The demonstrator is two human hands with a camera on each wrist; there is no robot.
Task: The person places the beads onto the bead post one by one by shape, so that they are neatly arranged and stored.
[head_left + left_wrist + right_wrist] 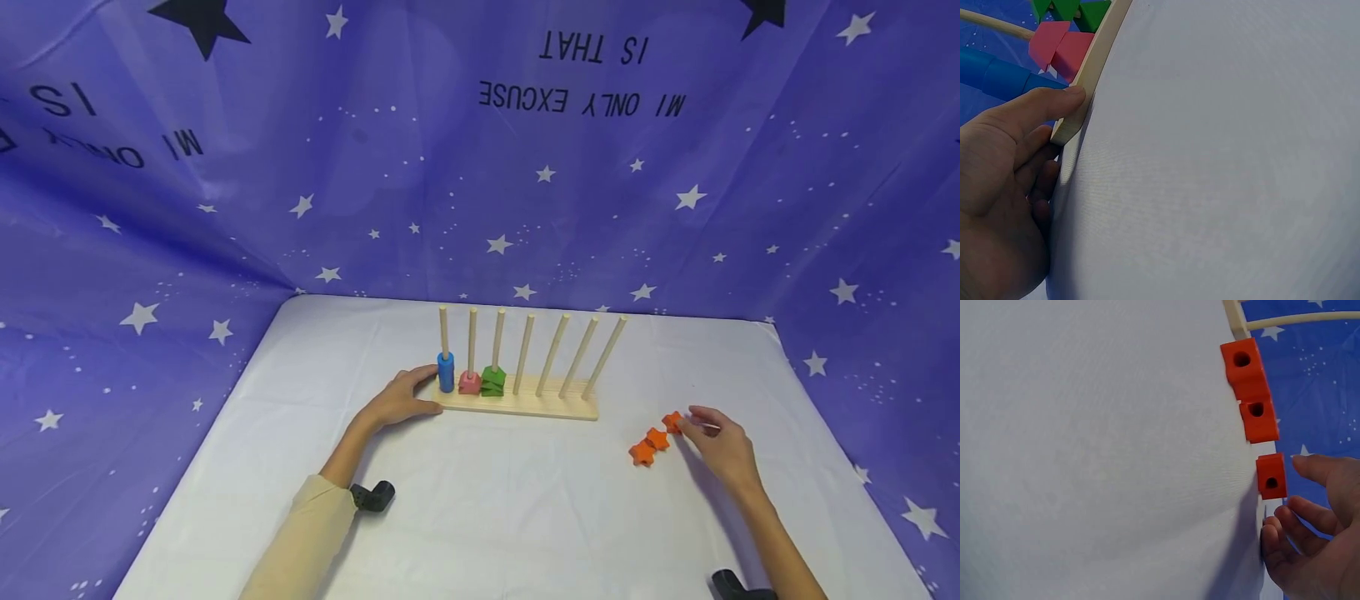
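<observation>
A wooden peg board [517,406] with several upright pegs stands at the middle of the table. My left hand [405,398] holds its left end, the thumb [1066,100] on the front edge and the other fingers round the end. Blue cylinders [446,373] are stacked on the leftmost peg. Beside them sit pink pieces [469,383] and green pieces [492,382] on their pegs. To the right of the board, three orange star-shaped beads [642,453] lie in a slanting row. My right hand [723,450] is at the farthest bead [1272,476], thumb and fingers spread beside it.
A white cloth covers the table [510,517]. Behind it and along its sides hangs a purple curtain [465,183] with stars and lettering. Black wrist-camera mounts [375,497] show at both forearms. The pegs right of the green pieces are bare.
</observation>
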